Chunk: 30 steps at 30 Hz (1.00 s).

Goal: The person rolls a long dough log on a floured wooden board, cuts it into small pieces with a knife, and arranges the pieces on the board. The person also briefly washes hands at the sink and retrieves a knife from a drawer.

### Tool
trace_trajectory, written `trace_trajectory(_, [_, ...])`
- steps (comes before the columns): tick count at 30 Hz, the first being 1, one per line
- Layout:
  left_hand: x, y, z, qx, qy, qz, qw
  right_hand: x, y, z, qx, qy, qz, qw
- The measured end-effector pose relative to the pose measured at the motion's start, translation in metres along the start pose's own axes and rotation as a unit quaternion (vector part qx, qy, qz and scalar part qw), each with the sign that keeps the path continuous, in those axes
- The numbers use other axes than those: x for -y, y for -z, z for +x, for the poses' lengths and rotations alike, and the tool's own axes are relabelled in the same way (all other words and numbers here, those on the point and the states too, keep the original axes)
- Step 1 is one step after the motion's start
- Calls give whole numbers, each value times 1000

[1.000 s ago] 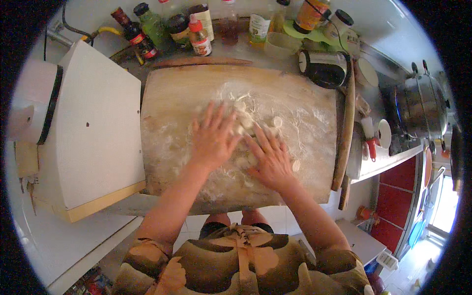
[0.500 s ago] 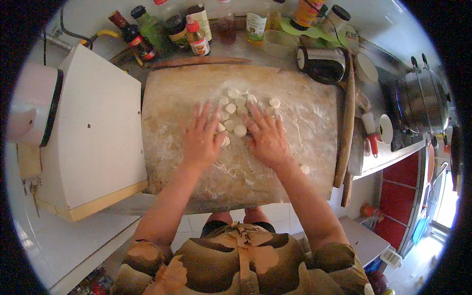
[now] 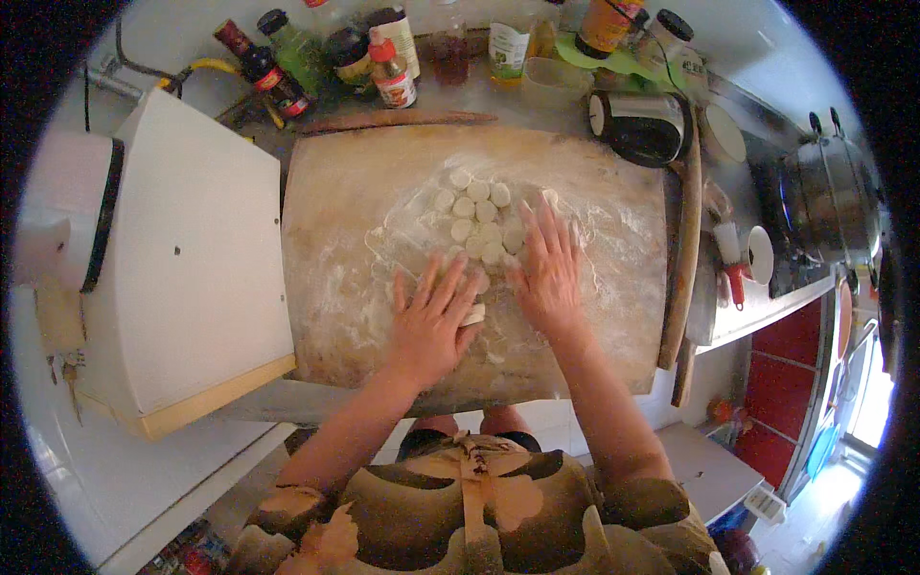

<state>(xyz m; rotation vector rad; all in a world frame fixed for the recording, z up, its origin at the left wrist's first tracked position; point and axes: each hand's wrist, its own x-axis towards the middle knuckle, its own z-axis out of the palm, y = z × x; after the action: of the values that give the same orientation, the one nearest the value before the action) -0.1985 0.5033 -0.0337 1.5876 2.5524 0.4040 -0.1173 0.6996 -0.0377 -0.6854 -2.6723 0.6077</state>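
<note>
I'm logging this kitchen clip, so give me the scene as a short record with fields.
Surface: floured wooden board
Left hand: flat, palm down, on small dough pieces at the board's near middle
Right hand: flat, palm down, beside the left, fingers at the cluster's edge
Dough: many small round pieces, clustered
Behind board: rolling pin, sauce bottles
Right of board: metal pot

Floured wooden board (image 3: 345,230), cluster of small dough pieces (image 3: 477,220), left hand (image 3: 431,321) and right hand (image 3: 548,273) flat among them, bottles (image 3: 383,62) behind
</note>
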Motion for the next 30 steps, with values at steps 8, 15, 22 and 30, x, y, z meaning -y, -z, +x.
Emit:
trace_trajectory(8, [27,-4,-8,-72,82,-45,993,25,-16,42,121,99,-37,987])
trace_trajectory(15, [-7,-4,20,13,-57,-46,997,-23,23,-16,143,54,-45,987])
trace_trajectory(22, [15,-3,31,-23,47,12,999,5,-6,3,118,119,-73,983])
trace_trajectory(30, [-16,-11,27,-28,-66,-10,997,-34,29,-16,72,50,-58,994])
